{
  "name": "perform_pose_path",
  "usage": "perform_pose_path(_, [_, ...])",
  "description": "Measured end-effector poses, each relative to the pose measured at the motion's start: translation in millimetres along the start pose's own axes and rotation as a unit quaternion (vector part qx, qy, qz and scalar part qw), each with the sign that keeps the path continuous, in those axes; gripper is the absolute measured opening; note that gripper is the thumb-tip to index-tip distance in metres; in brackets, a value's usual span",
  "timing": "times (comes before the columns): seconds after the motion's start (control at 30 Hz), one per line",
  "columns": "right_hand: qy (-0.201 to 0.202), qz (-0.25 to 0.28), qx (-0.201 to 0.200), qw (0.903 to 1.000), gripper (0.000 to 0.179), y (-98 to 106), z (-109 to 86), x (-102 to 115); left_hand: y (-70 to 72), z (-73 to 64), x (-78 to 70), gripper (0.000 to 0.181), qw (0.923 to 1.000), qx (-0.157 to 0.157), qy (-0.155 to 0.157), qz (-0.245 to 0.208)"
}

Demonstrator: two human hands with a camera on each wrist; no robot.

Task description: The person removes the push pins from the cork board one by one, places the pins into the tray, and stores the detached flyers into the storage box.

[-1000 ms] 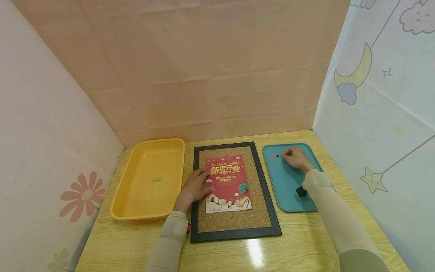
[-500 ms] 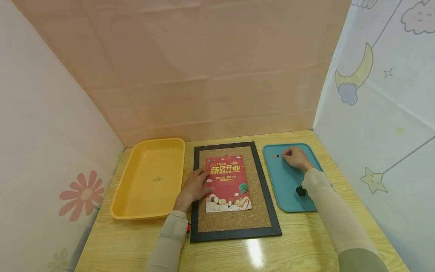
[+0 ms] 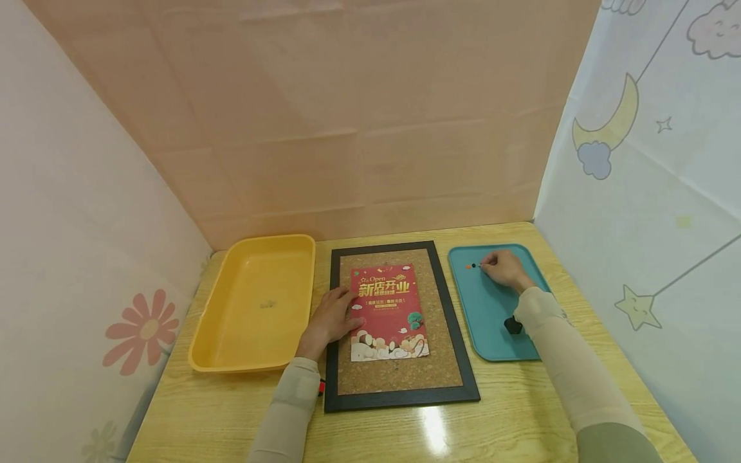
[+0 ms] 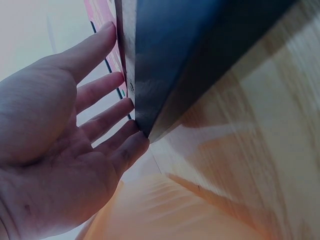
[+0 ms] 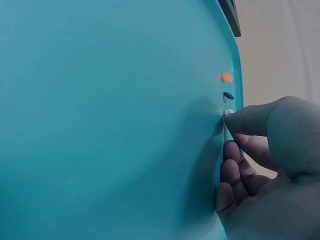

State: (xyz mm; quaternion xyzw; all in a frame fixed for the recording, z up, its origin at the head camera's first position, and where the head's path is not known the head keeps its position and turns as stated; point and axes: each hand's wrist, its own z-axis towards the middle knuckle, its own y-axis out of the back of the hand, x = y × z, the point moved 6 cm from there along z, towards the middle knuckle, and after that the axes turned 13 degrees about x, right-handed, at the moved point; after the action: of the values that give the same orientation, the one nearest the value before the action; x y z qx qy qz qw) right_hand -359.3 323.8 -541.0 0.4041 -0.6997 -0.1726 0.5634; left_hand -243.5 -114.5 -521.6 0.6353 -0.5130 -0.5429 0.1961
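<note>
My left hand (image 3: 331, 318) lies over the left side of a black-framed cork board (image 3: 399, 379), its fingertips on the edge of a red poster (image 3: 386, 315). In the left wrist view the fingers of this hand (image 4: 65, 110) are spread and fairly straight beside the board's frame (image 4: 160, 55). On the blue tray (image 3: 492, 321), my right hand (image 3: 502, 267) pinches a small white thumbtack (image 5: 229, 112) between thumb and forefinger; its pin is hidden. A black thumbtack (image 5: 228, 96) and an orange thumbtack (image 5: 227, 77) lie in a row just beyond the fingertips.
A deep yellow tray (image 3: 255, 308) stands left of the board. Near my right sleeve a black object (image 3: 512, 325) shows on the blue tray. A small red and black item (image 3: 321, 388) peeks out beside my left wrist. Fabric-covered walls enclose the wooden table (image 3: 370, 437).
</note>
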Motion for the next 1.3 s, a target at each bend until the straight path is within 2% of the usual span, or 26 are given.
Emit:
perform_pose_path(0.6, [0.013,0.004,0.002,0.9999,0.036,0,-3.4,-2,-1.5,-0.1,0.6,0.077,1.0,0.0,-0.001,0.0])
perform_pose_path(1.0, [0.033,0.021,0.014,0.9992,0.049,5,-23.4,2,-1.2,0.1,-0.5,0.077,1.0,-0.003,-0.004,0.006])
perform_pose_path(1.17, [0.037,0.016,0.001,0.9992,0.052,8,-31.7,8,-0.1,0.5,-0.7,0.076,1.0,-0.001,-0.005,0.005])
perform_pose_path(1.3, [0.055,0.0,-0.009,0.9984,0.055,8,-34.4,18,0.2,0.7,-0.8,0.075,1.0,0.0,-0.003,0.002])
